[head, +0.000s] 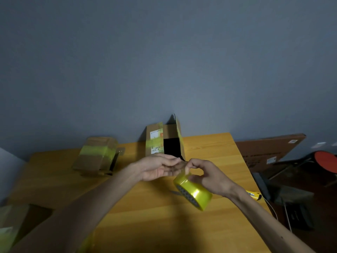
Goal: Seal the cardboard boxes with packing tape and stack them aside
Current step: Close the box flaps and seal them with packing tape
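glossy yellow tape roll (193, 193), right hand (209, 178) gripping

White labels (156, 135) on the open cardboard box (169, 131) and on the flat carton (262, 154) — print too blurred to read.

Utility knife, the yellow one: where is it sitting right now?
In the head view, the utility knife lies at the right edge of the table, partly hidden behind the wrist of the right hand, to the right of the tape roll.
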